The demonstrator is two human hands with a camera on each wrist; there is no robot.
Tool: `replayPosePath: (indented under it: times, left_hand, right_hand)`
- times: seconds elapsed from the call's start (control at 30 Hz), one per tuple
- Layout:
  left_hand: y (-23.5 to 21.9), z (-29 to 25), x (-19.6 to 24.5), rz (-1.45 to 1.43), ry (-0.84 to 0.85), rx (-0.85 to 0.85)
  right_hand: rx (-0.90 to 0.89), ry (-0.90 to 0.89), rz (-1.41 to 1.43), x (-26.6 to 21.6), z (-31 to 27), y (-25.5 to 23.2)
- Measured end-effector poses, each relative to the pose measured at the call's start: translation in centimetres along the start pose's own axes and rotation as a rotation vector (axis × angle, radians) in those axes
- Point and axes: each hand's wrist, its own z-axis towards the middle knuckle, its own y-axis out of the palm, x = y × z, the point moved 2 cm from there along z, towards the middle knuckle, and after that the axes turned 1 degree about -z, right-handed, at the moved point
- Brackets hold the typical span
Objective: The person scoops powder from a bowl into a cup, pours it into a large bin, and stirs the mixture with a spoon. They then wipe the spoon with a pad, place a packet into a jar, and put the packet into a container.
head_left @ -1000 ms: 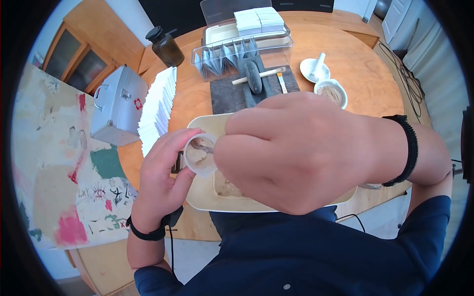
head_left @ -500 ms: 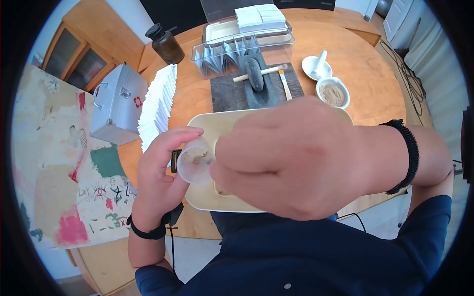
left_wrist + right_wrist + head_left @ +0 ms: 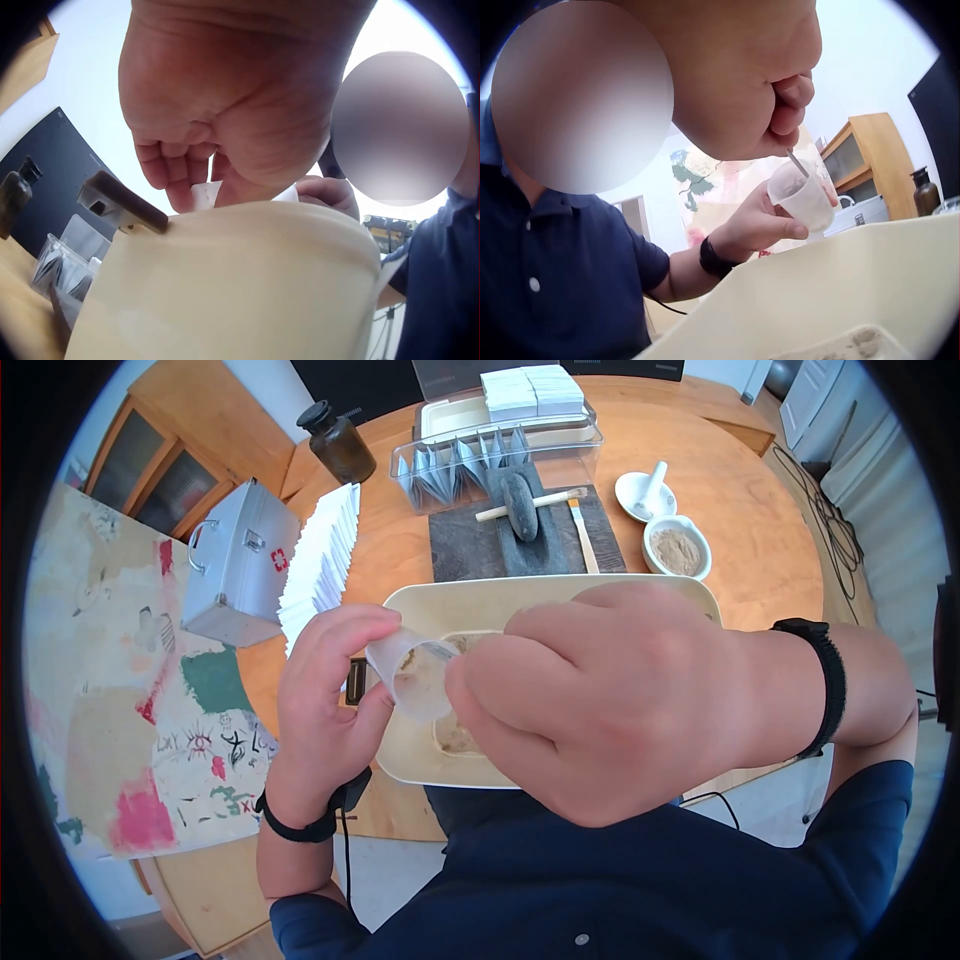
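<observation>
1. Gently move the thin tool (image 3: 798,162), which your right hand (image 3: 600,700) pinches, along the cup's inner wall.
2. Your left hand (image 3: 325,705) holds the cup (image 3: 420,685) between thumb and fingers; let it be steady above the tub (image 3: 396,752), at its left side.
3. Its long axis is slanting, mouth upward and toward your right hand.

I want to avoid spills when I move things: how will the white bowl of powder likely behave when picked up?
The white bowl looks rigid and thick-rimmed, so it may feel fairly heavy for its size. Its smooth, shiny surface could be slightly slippery. The powder sits in it uncovered, so a tilt would probably spill some.
</observation>
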Motion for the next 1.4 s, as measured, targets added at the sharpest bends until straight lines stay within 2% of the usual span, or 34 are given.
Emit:
replayPosePath:
  times: [0.07,0.17,0.27,0.33,0.4,0.53,0.63,0.83,0.9,0.93,1.0,1.23,1.4]
  left_hand:
    - [-0.1,0.1,0.0,0.002,0.003,-0.001]
    - [-0.1,0.1,0.0,0.012,0.011,0.000]
    - [-0.2,0.2,0.1,0.037,0.029,-0.003]
    - [-0.3,0.3,0.2,0.052,0.042,-0.007]
    - [-0.6,0.2,0.2,0.141,0.089,-0.059]
    - [-1.9,0.0,0.4,0.135,-0.022,-0.131]
    - [-2.4,-0.2,0.5,0.155,-0.034,-0.152]
    - [-2.1,-0.2,1.2,0.013,-0.050,-0.167]
    - [-1.7,0.1,1.9,0.086,-0.048,-0.331]
    - [-1.6,0.4,2.1,0.086,-0.049,-0.328]
    - [-1.3,0.7,2.6,0.189,0.053,-0.411]
    - [-1.1,1.1,3.1,0.281,0.108,-0.405]
    - [-1.4,0.7,3.2,0.149,0.053,-0.309]
  right_hand:
    - [-0.037,-0.036,-0.003,0.0,0.2,0.0]
    - [0.032,0.032,0.009,-0.2,0.2,-0.2]
    - [-0.034,0.025,0.006,0.2,0.0,0.1]
    - [-0.075,0.078,0.188,0.7,-0.1,0.4]
    - [-0.047,0.098,0.219,1.3,-0.5,0.2]
    - [-0.042,0.194,0.245,2.3,-1.8,-1.4]
    - [-0.024,0.270,0.242,2.2,-3.0,-2.2]
    - [-0.110,0.362,0.255,2.1,-5.2,-2.2]
    - [-0.132,0.387,0.268,2.1,-5.6,-1.9]
    - [-0.139,0.397,0.289,2.1,-5.8,-1.8]
    - [-0.144,0.406,0.309,2.0,-6.0,-1.7]
    - [-0.154,0.425,0.316,2.1,-6.5,-1.8]
    - [-0.152,0.437,0.303,2.7,-6.5,-2.0]
